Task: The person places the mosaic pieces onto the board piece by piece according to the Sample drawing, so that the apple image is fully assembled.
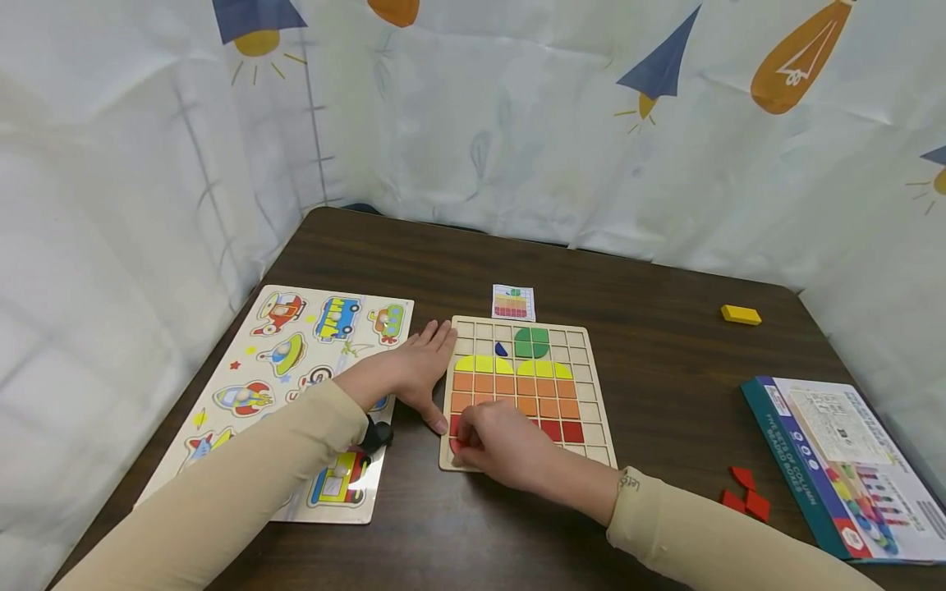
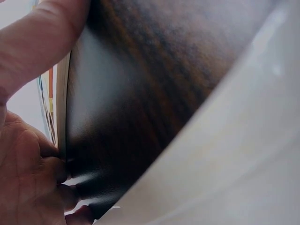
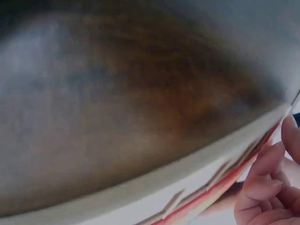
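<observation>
While the flat left hand [image 1: 417, 365] steadies the grid board [image 1: 591, 394], the curled right hand [image 1: 502, 443] covers its red tiles [image 1: 562, 430].

Grid board's [image 1: 591, 394] lower-left red pieces hidden under right hand [image 1: 502, 447].

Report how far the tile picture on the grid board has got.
Done: on the grid board, green tiles, a yellow row and orange rows are laid, plus part of a red row. In hand: the right hand works at the lower left corner, whether holding a tile is hidden; the left hand steadies the board's left edge. Left: the spare red pieces lie unplaced.
</observation>
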### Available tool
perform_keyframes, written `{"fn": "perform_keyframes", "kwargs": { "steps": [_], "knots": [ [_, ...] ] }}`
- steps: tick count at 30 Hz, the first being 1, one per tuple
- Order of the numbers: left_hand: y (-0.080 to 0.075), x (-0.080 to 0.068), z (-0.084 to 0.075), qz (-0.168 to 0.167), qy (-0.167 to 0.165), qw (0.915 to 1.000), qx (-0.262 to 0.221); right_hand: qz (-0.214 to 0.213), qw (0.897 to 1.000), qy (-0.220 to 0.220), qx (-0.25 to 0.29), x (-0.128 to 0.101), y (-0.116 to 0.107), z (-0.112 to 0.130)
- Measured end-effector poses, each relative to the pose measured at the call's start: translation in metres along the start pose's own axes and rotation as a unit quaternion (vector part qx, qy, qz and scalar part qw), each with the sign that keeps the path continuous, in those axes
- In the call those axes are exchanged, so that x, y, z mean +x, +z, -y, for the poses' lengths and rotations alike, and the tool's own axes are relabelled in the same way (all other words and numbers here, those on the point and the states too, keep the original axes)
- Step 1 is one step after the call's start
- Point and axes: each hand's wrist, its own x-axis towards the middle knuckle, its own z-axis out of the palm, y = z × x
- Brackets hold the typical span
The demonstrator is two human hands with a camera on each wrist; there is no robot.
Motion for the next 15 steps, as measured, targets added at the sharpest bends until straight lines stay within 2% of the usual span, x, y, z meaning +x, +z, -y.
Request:
{"fn": "perform_keyframes", "kwargs": {
  "steps": [7,15],
  "knots": [
    [0.000,0.002,-0.001,0.005,-0.002,1.0000,0.000,-0.016,0.999,0.047,0.008,-0.014,-0.020,-0.016],
    [0.000,0.001,0.000,0.004,-0.002,1.0000,-0.005,-0.059,0.993,0.103,0.007,-0.062,-0.051,-0.074]
  ]
}}
